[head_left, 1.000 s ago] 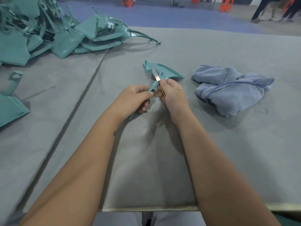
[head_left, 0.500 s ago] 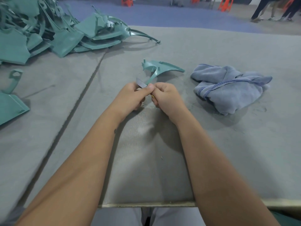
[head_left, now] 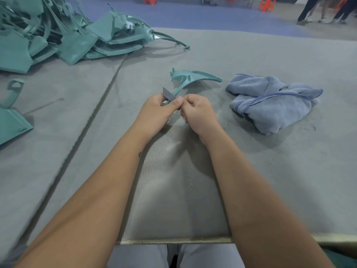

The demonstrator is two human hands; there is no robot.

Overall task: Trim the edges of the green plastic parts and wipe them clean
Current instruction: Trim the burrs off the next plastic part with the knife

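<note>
A curved green plastic part point(head_left: 195, 76) lies mid-table, its thin stem running down into my hands. My left hand point(head_left: 157, 113) grips that stem, with the thumb lying against a flat grey knife blade point(head_left: 168, 94). The blade sticks out up and to the left from my right hand point(head_left: 199, 113), whose curled fingers hide the knife's handle. The blade lies across the stem just above my left fingers. A crumpled blue cloth point(head_left: 270, 102) rests to the right of the part, untouched.
A heap of green plastic parts point(head_left: 63, 33) fills the far left of the grey padded table point(head_left: 270, 171). Another green part point(head_left: 11, 122) lies at the left edge. Small shavings dot the mat near my hands. People and orange stools stand far behind.
The blade has swung from pointing up along the part to lying across the stem, pointing left. My hands have closed together and the part has tipped slightly.
</note>
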